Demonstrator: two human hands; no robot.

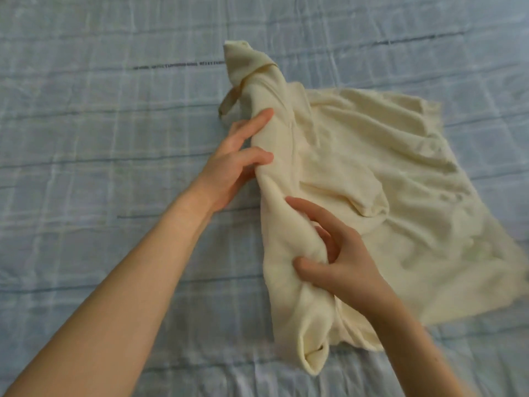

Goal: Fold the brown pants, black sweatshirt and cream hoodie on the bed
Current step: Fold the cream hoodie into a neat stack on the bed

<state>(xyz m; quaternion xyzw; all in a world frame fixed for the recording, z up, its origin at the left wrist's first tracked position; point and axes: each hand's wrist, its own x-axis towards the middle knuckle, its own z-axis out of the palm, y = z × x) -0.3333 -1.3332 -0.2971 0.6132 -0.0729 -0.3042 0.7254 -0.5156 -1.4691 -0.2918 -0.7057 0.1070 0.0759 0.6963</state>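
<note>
Your cream hoodie lies rumpled on the bed, its bunched edge running away from you, hood farthest. Both hands curl round that edge, left hand higher up it, right hand nearer you; the rest spreads rightward.

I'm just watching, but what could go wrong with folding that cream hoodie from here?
1. The cream hoodie lies rumpled on the bed; folding the bunched side over it may trap creases.
2. The left hand and right hand hold only that bunched side, so the twisted hood and its loose drawstring could end up skewed in the fold.
</note>
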